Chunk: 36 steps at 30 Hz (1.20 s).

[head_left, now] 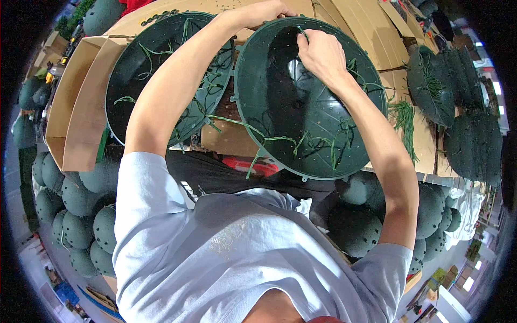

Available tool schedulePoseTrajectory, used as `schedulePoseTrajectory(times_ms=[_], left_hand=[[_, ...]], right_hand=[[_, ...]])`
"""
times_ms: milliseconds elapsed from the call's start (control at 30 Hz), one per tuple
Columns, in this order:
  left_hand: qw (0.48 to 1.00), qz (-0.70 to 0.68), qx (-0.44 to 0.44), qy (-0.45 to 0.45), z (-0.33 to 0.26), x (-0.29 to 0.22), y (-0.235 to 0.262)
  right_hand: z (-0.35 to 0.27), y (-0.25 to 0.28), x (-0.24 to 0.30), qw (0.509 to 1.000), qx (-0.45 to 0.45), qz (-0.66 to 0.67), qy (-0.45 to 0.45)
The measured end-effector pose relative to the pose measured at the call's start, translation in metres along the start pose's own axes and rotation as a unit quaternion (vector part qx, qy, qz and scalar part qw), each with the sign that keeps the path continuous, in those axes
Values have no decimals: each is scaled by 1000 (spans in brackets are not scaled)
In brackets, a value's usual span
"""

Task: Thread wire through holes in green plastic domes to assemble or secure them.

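A large dark green plastic half-sphere shell, its wall dotted with small holes, lies open side up before me. Several green twisted cords run through its wall and dangle inside. My right hand reaches into the shell near its far wall, thumb and finger pinched on a green cord. My left hand is at the far rim, fingers curled over the outer side; what they hold is hidden. Under my left arm rests a second green half-sphere shell, also strung with cords.
Flattened cardboard covers the work surface, with an open cardboard box at the left. A bundle of green cords hangs to the right, beside stacked green shells. Green balls crowd below on both sides.
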<state>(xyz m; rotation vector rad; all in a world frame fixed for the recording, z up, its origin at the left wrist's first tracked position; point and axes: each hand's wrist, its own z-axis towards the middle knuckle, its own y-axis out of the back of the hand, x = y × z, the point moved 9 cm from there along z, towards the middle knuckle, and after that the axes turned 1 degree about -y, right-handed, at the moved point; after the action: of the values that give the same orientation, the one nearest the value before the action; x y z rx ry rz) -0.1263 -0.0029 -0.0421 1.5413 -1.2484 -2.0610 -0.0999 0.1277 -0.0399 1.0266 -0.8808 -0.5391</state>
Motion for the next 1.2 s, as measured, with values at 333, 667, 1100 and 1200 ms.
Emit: schedulePoseTrajectory(times_ms=[333, 667, 1100, 1200], left_hand=[[1000, 7, 2, -25, 1, -7, -2], [998, 30, 39, 47, -5, -17, -1], [1000, -13, 7, 9, -3, -20, 3], [1000, -6, 1, -9, -4, -16, 6]], right_hand=[[2, -5, 10, 1000, 6, -22, 13], [9, -9, -2, 997, 70, -26, 27], [10, -17, 16, 967, 19, -221, 128], [11, -13, 26, 956, -26, -253, 144]])
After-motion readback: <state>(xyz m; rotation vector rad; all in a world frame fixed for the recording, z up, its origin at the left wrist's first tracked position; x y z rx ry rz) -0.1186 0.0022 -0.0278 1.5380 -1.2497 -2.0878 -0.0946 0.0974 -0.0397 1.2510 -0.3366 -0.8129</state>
